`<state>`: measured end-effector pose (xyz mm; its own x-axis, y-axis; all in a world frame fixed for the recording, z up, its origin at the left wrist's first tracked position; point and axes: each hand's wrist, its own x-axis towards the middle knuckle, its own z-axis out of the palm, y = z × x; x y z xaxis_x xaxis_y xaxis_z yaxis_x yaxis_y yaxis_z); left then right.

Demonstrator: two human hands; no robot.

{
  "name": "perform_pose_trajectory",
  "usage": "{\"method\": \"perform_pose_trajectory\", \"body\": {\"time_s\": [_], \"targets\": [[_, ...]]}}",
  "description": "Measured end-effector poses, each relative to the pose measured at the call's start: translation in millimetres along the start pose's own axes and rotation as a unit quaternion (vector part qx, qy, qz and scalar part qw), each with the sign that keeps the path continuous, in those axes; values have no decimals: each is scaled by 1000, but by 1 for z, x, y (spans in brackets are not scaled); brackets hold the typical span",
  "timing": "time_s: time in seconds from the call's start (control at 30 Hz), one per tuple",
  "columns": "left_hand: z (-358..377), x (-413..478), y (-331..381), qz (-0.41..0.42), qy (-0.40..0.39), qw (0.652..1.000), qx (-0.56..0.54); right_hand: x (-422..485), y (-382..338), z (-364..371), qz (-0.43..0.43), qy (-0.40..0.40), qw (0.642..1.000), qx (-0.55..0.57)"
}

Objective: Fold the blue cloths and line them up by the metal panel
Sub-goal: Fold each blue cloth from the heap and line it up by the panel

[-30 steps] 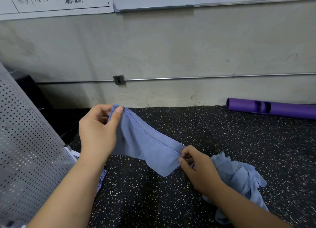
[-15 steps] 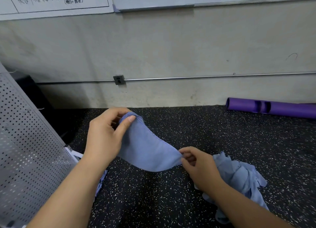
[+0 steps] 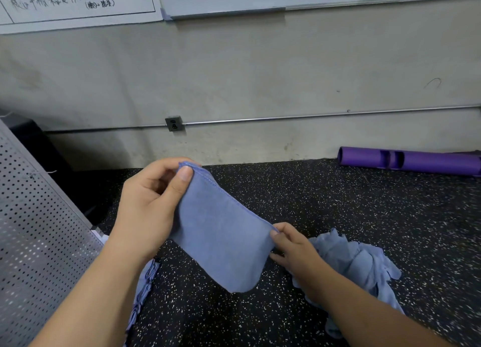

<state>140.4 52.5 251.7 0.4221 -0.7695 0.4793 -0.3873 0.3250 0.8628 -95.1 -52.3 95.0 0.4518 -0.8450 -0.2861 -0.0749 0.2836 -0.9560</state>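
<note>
Left hand [image 3: 149, 208]: left of centre in the frame, raised off the floor. Thumb and curled fingers pinch the upper corner of the cloth, with the thumb pad flat on its near face.
Right hand [image 3: 295, 249]: right of centre and lower than the left. Thumb and fingers pinch the cloth's right corner.
Cloth [image 3: 221, 232]: blue, held in the air between the two hands at mid-frame. The stitched top hem slopes down from upper left to lower right, and the body hangs below it to a rounded lower end, clear of the floor. It looks doubled over, though the layers cannot be told apart.
Pile [image 3: 361, 266]: crumpled pale blue cloths on the floor at lower right, just behind the right hand and forearm.
Stack [image 3: 144, 289]: layered blue edges at lower left, partly hidden by the left forearm. They lie on the floor just beside the panel.
Panel [image 3: 39, 242]: grey perforated metal filling the left edge, slanting from upper left toward the lower centre.
Floor [image 3: 338, 203]: black with white speckles.
Tube [image 3: 416, 161]: purple, lying at the foot of the wall at the right edge.
Wall [image 3: 247, 73]: plain and scuffed, with a socket [image 3: 173, 124] and a thin pipe [image 3: 325, 115] running to the right.
Sheet [image 3: 78, 5]: white with handwriting, at upper left.
</note>
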Motion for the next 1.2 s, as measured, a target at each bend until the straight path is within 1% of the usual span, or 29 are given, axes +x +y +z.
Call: {"method": "perform_pose_trajectory", "body": {"time_s": [0.1,0.17,0.27,0.4,0.5,0.57,0.63,0.73,0.8,0.93,1.07,1.13,1.2], "targets": [[5,1,5,-55,4,994,-94,-5,1,12,47,-71,991,104],[7,2,6,-91,-2,986,-141,-8,4,20,85,-104,981,143],[13,-1,7,-135,-34,972,-189,-15,6,33,133,-127,972,145],[28,-6,10,-172,-81,954,-230,-24,4,47,207,-139,961,115],[34,-7,8,-190,-95,944,-253,-26,10,54,266,-180,937,136],[36,-5,6,-202,-95,937,-269,-28,14,55,282,-202,926,147],[35,-2,2,-212,-79,934,-276,-30,15,54,254,-193,936,147],[30,4,-5,-212,-49,940,-262,-25,16,44,175,-119,969,129],[24,6,-10,-208,-32,945,-249,-20,12,35,116,-83,980,139],[12,9,-21,-197,3,957,-213,-6,-7,9,41,9,980,193],[3,12,-35,-172,54,971,-159,5,-32,-16,-31,83,977,192],[1,13,-42,-161,80,974,-141,5,-45,-26,-60,96,975,190],[0,14,-50,-150,99,977,-112,2,-56,-33,-79,85,975,190]]}}
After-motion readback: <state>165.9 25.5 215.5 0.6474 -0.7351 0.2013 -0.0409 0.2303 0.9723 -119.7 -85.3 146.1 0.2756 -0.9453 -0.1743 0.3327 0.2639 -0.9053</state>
